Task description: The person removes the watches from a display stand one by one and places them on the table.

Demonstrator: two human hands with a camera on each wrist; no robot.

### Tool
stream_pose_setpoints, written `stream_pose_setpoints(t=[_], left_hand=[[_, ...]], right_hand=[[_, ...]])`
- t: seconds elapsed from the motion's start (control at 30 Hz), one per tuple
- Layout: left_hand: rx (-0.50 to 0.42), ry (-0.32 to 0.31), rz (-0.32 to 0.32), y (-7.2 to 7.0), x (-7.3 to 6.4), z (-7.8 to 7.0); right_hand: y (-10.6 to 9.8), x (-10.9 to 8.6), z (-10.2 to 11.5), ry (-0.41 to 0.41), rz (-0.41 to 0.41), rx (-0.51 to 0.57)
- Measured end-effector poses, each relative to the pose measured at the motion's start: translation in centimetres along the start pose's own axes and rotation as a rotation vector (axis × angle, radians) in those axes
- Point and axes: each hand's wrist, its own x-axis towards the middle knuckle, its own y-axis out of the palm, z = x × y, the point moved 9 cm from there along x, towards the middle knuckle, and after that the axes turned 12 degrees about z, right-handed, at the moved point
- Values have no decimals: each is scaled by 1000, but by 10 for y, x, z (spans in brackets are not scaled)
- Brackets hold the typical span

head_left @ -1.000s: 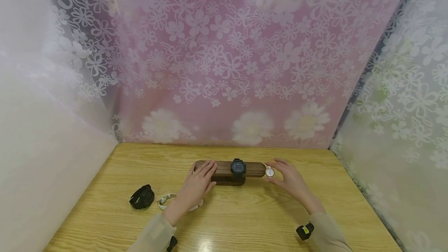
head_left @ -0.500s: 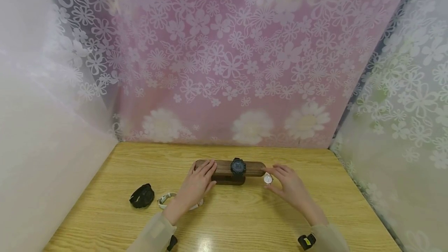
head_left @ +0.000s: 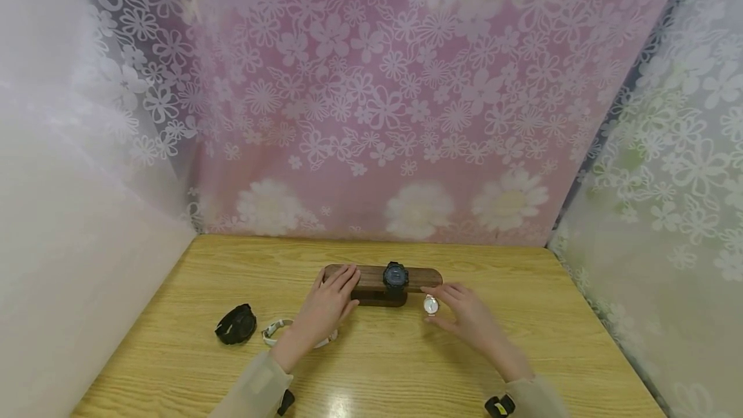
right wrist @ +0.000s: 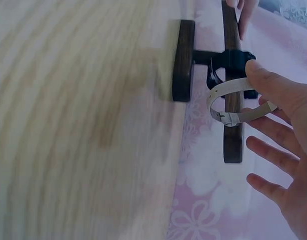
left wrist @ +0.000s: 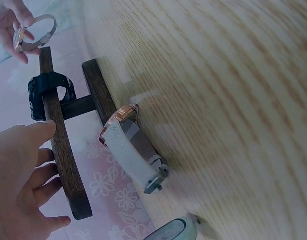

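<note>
My left hand grips the left end of a dark wooden watch stand, fingers over the bar and thumb at its front. A black wristwatch is strapped round the middle of that bar. In front of the bar's right end, my right hand pinches a small wristwatch with a white face between thumb and fingers. Its pale strap is buckled into a loop in the right wrist view, overlapping the bar there. The left wrist view shows its rose-gold case side-on.
A second white-strapped wristwatch lies on the wooden table, partly hidden under my left forearm in the head view. Left of it lies another black wristwatch. Flowered curtains hang behind and beside the table.
My right hand has moved left and toward me with the pinched wristwatch, from beside the bar's right end to in front of it. My left hand has stayed on the stand.
</note>
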Motion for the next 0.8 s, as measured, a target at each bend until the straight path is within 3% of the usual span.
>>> stream_pose_setpoints(t=[0.2,0.47,0.8], left_hand=[[-2,-1,7,0,1,0],[-22,3,0,-1,0,-1],[-20,-12,14,2,2,1]], right_hand=[[13,4,16,-48,30,-2],[37,5,24,-20,211,-62],[49,4,26,1,313,-8]])
